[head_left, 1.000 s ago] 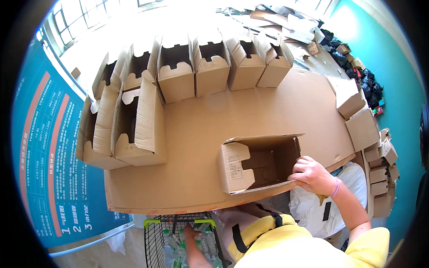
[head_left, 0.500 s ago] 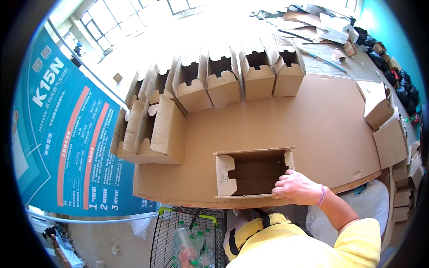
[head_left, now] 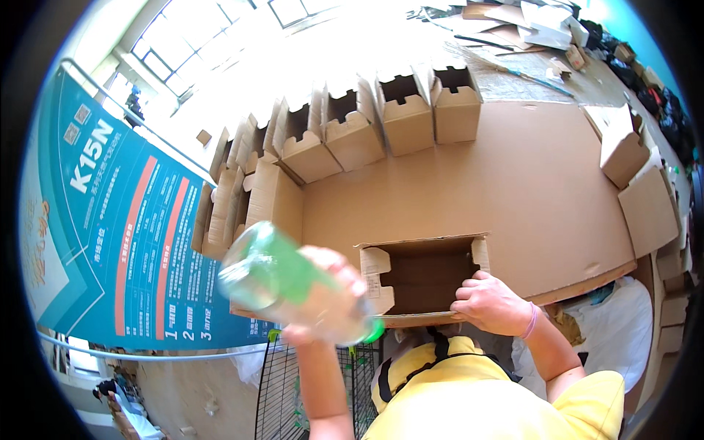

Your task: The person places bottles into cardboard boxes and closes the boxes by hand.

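Note:
A clear plastic bottle (head_left: 253, 275) with a green label and green cap is tilted in the air, base up to the left and cap down to the right. My left hand (head_left: 334, 265) is closed around its middle; motion blurs both. To its right an open cardboard box (head_left: 377, 281) stands at the near edge of the cardboard-covered table (head_left: 469, 183), its inside dark and bare. The fingers of my right hand (head_left: 493, 302) are curled over the box's near right corner. The bottle hangs left of the box, apart from it.
Several open cardboard boxes (head_left: 359, 139) stand in a curved row along the table's far and left sides. Below the near edge is a black wire cart (head_left: 279, 389). A blue printed banner (head_left: 110, 242) rises at the left. More cardboard boxes (head_left: 649, 209) lie at the right.
My left hand has come up out of the cart with the bottle, to above the table's near left edge. My right hand stays on the box. The whole view has shifted slightly.

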`<action>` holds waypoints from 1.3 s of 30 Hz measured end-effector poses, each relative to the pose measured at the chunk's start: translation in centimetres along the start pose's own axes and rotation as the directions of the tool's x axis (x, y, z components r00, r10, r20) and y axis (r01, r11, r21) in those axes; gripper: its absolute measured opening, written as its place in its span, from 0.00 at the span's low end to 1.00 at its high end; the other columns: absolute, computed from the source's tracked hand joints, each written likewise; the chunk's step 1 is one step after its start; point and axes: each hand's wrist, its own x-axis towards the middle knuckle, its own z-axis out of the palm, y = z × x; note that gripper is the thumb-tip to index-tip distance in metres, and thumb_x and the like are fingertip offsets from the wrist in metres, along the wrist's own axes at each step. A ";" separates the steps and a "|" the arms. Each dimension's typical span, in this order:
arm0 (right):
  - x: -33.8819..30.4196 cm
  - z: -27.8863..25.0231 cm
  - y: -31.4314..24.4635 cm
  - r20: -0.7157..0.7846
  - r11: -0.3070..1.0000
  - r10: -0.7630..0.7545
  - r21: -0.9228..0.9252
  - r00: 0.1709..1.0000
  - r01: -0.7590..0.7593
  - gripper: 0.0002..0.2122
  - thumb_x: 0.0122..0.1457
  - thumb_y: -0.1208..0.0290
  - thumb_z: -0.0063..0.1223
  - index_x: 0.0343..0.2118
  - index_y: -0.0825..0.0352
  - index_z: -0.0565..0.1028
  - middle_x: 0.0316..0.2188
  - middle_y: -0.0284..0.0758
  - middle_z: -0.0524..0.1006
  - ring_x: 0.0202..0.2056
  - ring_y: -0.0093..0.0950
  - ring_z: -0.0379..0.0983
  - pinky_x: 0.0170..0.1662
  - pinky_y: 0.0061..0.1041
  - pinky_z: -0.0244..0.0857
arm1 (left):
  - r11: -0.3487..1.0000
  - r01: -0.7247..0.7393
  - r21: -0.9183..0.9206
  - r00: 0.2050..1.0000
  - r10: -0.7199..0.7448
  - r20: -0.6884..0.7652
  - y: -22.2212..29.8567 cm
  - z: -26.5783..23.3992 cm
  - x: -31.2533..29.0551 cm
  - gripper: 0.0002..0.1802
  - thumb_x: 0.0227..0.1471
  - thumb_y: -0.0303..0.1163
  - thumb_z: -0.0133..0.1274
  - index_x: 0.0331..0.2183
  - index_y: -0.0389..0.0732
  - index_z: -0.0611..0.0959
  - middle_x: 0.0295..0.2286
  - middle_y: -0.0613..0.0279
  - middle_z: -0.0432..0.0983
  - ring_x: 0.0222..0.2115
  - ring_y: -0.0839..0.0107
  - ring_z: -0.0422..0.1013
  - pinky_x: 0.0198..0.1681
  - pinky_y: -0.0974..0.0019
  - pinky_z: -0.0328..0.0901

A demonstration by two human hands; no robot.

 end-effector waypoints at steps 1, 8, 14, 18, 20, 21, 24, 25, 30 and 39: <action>-0.2 0.5 -0.1 -0.053 1.000 0.000 0.002 0.999 0.000 0.02 0.49 0.71 0.57 0.23 0.60 0.76 0.22 0.29 0.71 0.33 0.27 0.70 0.40 0.28 0.61 | 0.988 0.069 0.135 0.997 -0.073 0.022 -1.2 1.0 1.8 0.49 0.31 0.42 0.74 0.52 0.41 0.64 0.45 0.59 0.67 0.45 0.63 0.68 0.47 0.56 0.65; -1.8 1.6 -0.3 -0.370 0.998 0.061 0.040 0.927 -0.050 0.04 0.45 0.71 0.57 0.19 0.61 0.74 0.22 0.29 0.69 0.33 0.27 0.68 0.41 0.28 0.62 | 0.075 0.065 0.995 0.835 -0.550 -0.013 -6.3 1.4 5.0 0.38 0.30 0.33 0.69 0.46 0.34 0.73 0.33 0.56 0.77 0.37 0.64 0.75 0.45 0.65 0.67; -1.8 2.7 -0.9 -0.363 0.998 -0.040 0.033 0.931 0.056 0.02 0.42 0.72 0.54 0.19 0.61 0.73 0.23 0.29 0.69 0.35 0.26 0.67 0.45 0.25 0.62 | -0.402 -0.239 0.884 0.393 -0.873 -0.290 -10.7 -2.6 5.1 0.52 0.29 0.41 0.69 0.57 0.37 0.65 0.35 0.41 0.77 0.38 0.47 0.74 0.43 0.54 0.69; -1.6 3.1 -1.3 -0.341 0.994 -0.094 0.015 0.935 0.106 0.02 0.41 0.73 0.53 0.18 0.61 0.72 0.24 0.29 0.69 0.36 0.27 0.67 0.45 0.26 0.62 | -0.377 -0.617 0.690 0.225 -0.926 -0.304 -15.7 -7.2 3.1 0.27 0.30 0.39 0.66 0.38 0.40 0.84 0.35 0.51 0.80 0.38 0.54 0.76 0.43 0.57 0.70; -1.6 3.2 -1.0 -0.368 0.993 -0.093 0.031 0.925 0.113 0.02 0.42 0.73 0.53 0.18 0.62 0.71 0.23 0.29 0.68 0.35 0.27 0.67 0.45 0.26 0.62 | -0.401 -0.689 0.604 0.202 -0.906 -0.371 -17.3 -8.1 2.6 0.19 0.32 0.38 0.65 0.32 0.43 0.86 0.34 0.54 0.80 0.38 0.57 0.76 0.43 0.57 0.70; -1.6 3.3 -0.9 -0.383 0.994 -0.084 0.037 0.920 0.106 0.03 0.42 0.74 0.54 0.19 0.62 0.71 0.23 0.29 0.68 0.34 0.27 0.67 0.45 0.27 0.62 | -0.410 -0.684 0.603 0.199 -0.901 -0.386 -17.7 -7.7 3.0 0.19 0.32 0.38 0.64 0.33 0.44 0.86 0.34 0.54 0.80 0.38 0.57 0.76 0.42 0.57 0.71; -1.4 3.3 -0.5 -0.423 0.993 -0.077 0.053 0.903 0.110 0.03 0.42 0.74 0.54 0.18 0.62 0.71 0.22 0.29 0.68 0.33 0.27 0.67 0.45 0.28 0.63 | -0.405 -0.690 0.600 0.177 -0.898 -0.402 -18.2 -6.6 4.3 0.16 0.36 0.32 0.61 0.34 0.49 0.86 0.35 0.57 0.81 0.39 0.57 0.77 0.43 0.57 0.71; -1.3 3.3 -0.4 -0.435 0.992 -0.078 0.058 0.897 0.114 0.03 0.42 0.74 0.54 0.18 0.62 0.71 0.22 0.29 0.68 0.33 0.27 0.67 0.45 0.28 0.63 | -0.425 -0.648 0.633 0.200 -0.896 -0.397 -18.0 -6.2 4.6 0.18 0.39 0.31 0.59 0.38 0.47 0.85 0.38 0.55 0.80 0.41 0.57 0.76 0.45 0.56 0.70; -0.8 3.1 -0.3 -0.408 0.991 -0.093 0.047 0.908 0.123 0.03 0.43 0.73 0.54 0.19 0.62 0.72 0.22 0.29 0.68 0.33 0.27 0.67 0.47 0.30 0.63 | -0.524 -0.513 0.680 0.475 -0.833 -0.284 -17.3 -9.5 1.9 0.09 0.45 0.27 0.54 0.32 0.43 0.86 0.33 0.53 0.81 0.37 0.58 0.78 0.39 0.57 0.72; 0.5 1.9 0.8 -0.365 0.993 -0.011 0.107 0.931 0.054 0.04 0.47 0.71 0.59 0.21 0.61 0.74 0.22 0.29 0.70 0.32 0.28 0.69 0.46 0.31 0.64 | -0.040 0.098 0.994 0.932 -0.347 -0.106 -0.2 -0.7 2.7 0.18 0.50 0.29 0.59 0.44 0.36 0.79 0.40 0.53 0.79 0.39 0.64 0.78 0.44 0.65 0.71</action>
